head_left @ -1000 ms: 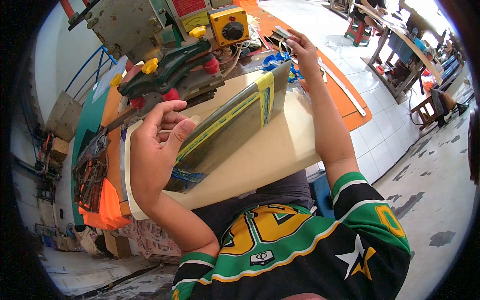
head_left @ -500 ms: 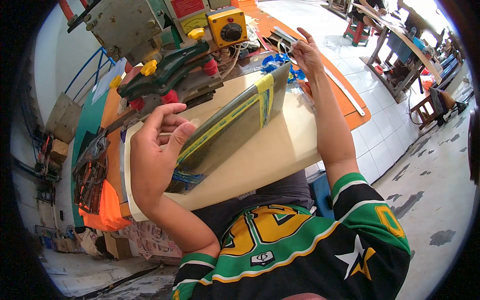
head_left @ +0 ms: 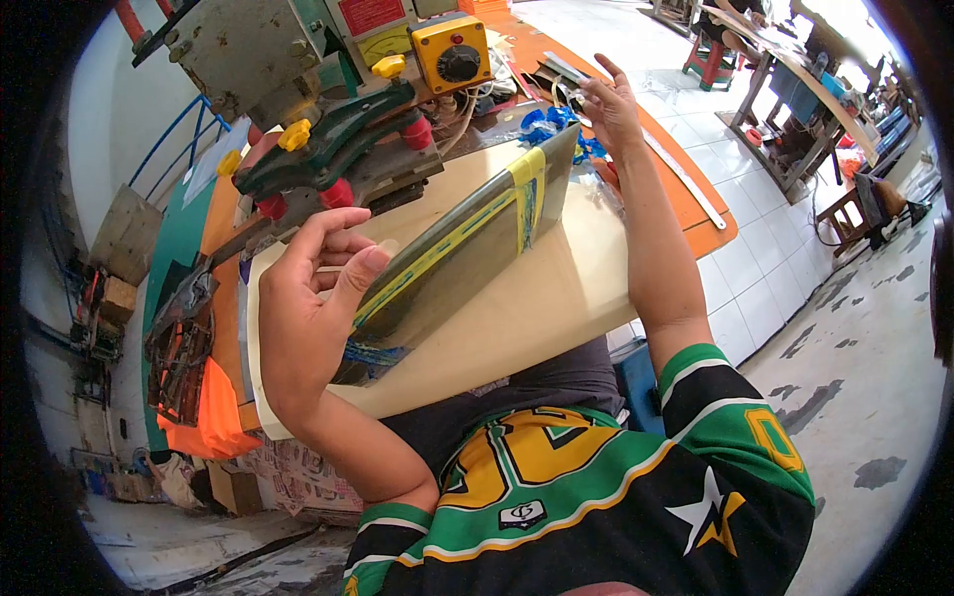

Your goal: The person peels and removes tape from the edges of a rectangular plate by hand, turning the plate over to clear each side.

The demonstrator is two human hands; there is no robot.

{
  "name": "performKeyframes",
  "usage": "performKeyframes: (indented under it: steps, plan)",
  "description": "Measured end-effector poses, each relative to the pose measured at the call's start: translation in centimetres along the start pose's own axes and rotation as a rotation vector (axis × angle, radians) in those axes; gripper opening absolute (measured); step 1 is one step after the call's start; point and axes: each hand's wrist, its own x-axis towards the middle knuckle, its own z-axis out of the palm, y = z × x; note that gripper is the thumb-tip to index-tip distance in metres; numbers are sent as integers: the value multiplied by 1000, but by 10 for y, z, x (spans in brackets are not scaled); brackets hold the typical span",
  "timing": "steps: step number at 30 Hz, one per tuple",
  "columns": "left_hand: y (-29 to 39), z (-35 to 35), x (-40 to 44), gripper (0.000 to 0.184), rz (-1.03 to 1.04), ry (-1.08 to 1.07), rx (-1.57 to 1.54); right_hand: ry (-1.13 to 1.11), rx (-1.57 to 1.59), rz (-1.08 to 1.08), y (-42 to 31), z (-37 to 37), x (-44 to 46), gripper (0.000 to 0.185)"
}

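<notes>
Between your left hand [head_left: 313,283] and your right hand [head_left: 611,114], the dark panel [head_left: 477,243] leans over the cream sheet [head_left: 497,328], tilted and not lying flat. One yellow and blue strip [head_left: 437,254] follows its long upper side, and a second strip [head_left: 530,204] crosses near its far end. The fingers of your left hand are bent, with a gap between forefinger and thumb; a small pale piece [head_left: 389,246] shows at the thumb tip, but I cannot tell if it is pinched. The fingers of your right hand are raised, just beside the blue scraps [head_left: 547,121]; I cannot tell if they come together on something small.

I would judge that the step in hand is fine work with small pieces around the panel, rather than lifting the panel itself. The next move would then call for the right hand to come down toward the panel, with the left hand near the lower end, so the tilt stays steady. Please mind the ruler [head_left: 686,181] on the orange tabletop [head_left: 547,40], close beside your right forearm.
</notes>
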Motion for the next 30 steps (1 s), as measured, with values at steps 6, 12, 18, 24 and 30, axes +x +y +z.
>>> performKeyframes:
  steps: [6,12,18,24,30]
  plan:
    - [0,0,0,43,7,3,12,66,-617,-39,11,-6,2,32]
    - [3,-3,-1,41,-44,-40,-3,-84,-861,-279,18,-5,3,39]
    - [-6,-3,5,41,-2,-7,44,-392,-413,-18,-7,13,-14,59]
    - [-12,-6,17,36,-3,-3,59,-830,-243,170,-10,19,-32,52]
    - [-21,-7,25,30,120,77,127,-925,-314,348,-21,35,-42,44]
